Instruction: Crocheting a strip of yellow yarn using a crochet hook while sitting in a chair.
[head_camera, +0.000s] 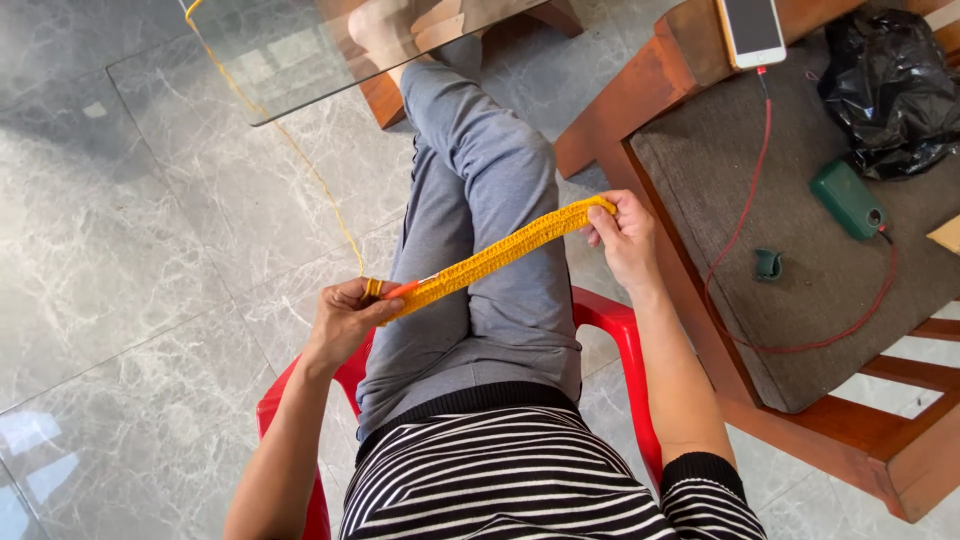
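Item: long yellow crocheted yarn strip (500, 255), stretched flat above the crossed grey-trousered knees. Left hand (345, 320): fingers clamped on its near end with an orange crochet hook (405, 289). Right hand (625, 235): fingers pinching the far end. Yellow yarn strand (300, 160) trails to the floor.

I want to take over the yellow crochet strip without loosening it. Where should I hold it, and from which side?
Grip the yellow crochet strip by its bare middle span, from above, pinching its flat faces. It is stretched taut over the knees, with the left hand and right hand on its ends. The hook and working yarn are at the left end.
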